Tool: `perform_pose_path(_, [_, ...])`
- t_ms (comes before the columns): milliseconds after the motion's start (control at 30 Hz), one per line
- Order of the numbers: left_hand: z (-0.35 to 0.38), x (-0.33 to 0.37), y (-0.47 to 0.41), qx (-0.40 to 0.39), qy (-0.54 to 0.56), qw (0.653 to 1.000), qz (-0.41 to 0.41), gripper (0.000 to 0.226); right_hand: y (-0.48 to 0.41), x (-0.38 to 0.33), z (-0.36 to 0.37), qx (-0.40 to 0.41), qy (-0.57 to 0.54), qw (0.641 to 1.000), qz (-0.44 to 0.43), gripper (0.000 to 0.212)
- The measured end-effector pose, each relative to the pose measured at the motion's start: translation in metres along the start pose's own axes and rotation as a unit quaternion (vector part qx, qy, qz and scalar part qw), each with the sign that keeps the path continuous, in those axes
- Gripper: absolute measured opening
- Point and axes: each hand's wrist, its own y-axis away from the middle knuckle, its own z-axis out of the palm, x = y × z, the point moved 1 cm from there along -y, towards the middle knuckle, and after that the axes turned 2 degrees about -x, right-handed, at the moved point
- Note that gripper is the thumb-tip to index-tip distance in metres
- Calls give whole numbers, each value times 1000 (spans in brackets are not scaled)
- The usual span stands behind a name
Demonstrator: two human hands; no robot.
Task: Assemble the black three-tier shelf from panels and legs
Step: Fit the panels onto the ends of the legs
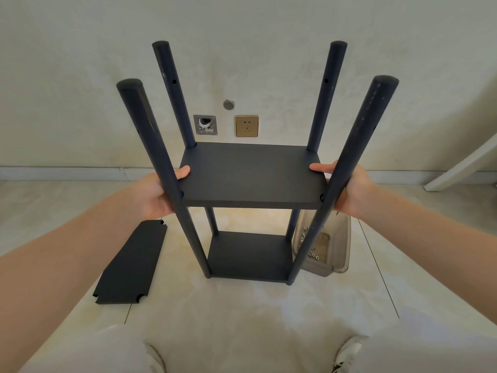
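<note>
Shelf [252, 184] centre frame, two tiers fitted. Left hand [158, 195] and right hand [349, 189] grasp second tier's ends. Next: spare panel [129, 265], lower left, onto leg tops.

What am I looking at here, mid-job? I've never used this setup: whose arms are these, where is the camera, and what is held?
There is no machine: these are a person's bare arms, filmed by one wide-angle camera on their head, looking forward and down. The left hand and right hand each grip a side edge of the middle panel, thumbs on top, between four upright legs. A bottom panel already sits low on the legs. On the tiled floor, a third panel lies loose at the left, and a clear tub holding small metal fasteners sits at the right. The top tier is not yet fitted.
</note>
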Motion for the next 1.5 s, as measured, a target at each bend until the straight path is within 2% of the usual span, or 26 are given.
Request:
perform_pose_path(167, [-1, 1, -2, 4, 1, 1000, -2, 45, -6, 1, -2, 9, 11, 1000, 1, 26])
perform_pose_path(433, [-2, -1, -9, 17, -10, 999, -28, 48, -14, 2, -3, 8, 26, 999, 30, 20])
perform_pose_path(633, [-1, -16, -15, 25, -48, 997, -55, 45, -17, 14, -5, 2, 52, 998, 45, 53])
perform_pose_path(767, [-2, -23, -23, 30, -49, 997, -59, 46, -21, 19, -6, 3, 35, 998, 47, 35])
perform_pose_path(900, [-7, -28, -30, 23, -46, 996, -79, 37, -23, 26, -7, -3, 14, 999, 48, 20])
perform_pose_path(1100, [-22, -33, -39, -4, -44, 997, -67, 62, -22, 31, -6, -3, 2, 999, 48, 12])
perform_pose_path(1300, [-28, -40, -50, 1, -74, 995, -67, 68, -26, 33, -7, 0, 17, 997, 70, 25])
perform_pose_path(1500, [-47, -48, -70, -2, -77, 992, -97, 105, -26, 37, -6, 6, 3, 998, 61, 13])
